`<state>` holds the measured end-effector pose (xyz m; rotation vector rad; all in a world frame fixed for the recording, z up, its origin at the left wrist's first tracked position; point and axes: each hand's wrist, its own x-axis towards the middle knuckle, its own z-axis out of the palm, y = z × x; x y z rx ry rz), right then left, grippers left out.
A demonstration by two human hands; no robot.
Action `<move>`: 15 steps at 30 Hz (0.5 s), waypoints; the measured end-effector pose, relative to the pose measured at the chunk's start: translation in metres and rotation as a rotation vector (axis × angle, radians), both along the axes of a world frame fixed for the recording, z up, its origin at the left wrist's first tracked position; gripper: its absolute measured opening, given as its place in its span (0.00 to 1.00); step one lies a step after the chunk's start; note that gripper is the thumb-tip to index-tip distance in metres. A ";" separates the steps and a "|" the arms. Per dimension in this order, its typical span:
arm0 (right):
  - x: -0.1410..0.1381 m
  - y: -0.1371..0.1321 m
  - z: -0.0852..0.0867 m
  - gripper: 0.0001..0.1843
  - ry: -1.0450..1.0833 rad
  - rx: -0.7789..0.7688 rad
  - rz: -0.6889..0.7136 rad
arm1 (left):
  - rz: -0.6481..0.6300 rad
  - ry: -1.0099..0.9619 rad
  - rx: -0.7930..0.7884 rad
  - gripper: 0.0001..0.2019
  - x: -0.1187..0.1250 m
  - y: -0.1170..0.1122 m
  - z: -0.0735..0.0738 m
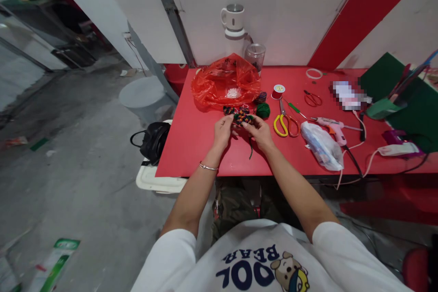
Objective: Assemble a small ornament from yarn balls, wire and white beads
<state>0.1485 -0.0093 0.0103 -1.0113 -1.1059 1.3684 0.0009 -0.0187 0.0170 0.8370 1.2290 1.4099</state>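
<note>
Both my hands meet over the red table (198, 146), pinching a small dark woven piece (242, 118) with orange and green flecks. My left hand (223, 131) grips its left end with closed fingers; a thin bracelet circles that wrist. My right hand (260, 133) holds the right end, fingers curled. A dark green strand (251, 148) hangs from the piece toward the table's front edge. Just behind the piece lie a similar patterned bit (230, 110) and a green yarn ball (263, 110).
A red plastic bag (224, 81) with white beads sits behind my hands. To the right lie yellow-handled scissors (281, 124), small red scissors (312, 98), a thread spool (278, 91), a glue gun (331, 126), a clear bag (321, 146) and green sheets (410, 96). A black bag (152, 141) rests left of the table.
</note>
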 end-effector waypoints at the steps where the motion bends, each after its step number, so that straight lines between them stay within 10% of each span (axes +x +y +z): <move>1: 0.000 0.000 0.000 0.30 0.010 -0.001 0.000 | -0.005 -0.004 -0.007 0.28 0.000 0.000 0.000; 15: -0.001 0.000 -0.002 0.29 -0.016 0.025 -0.005 | -0.026 -0.082 -0.003 0.24 -0.001 0.000 0.002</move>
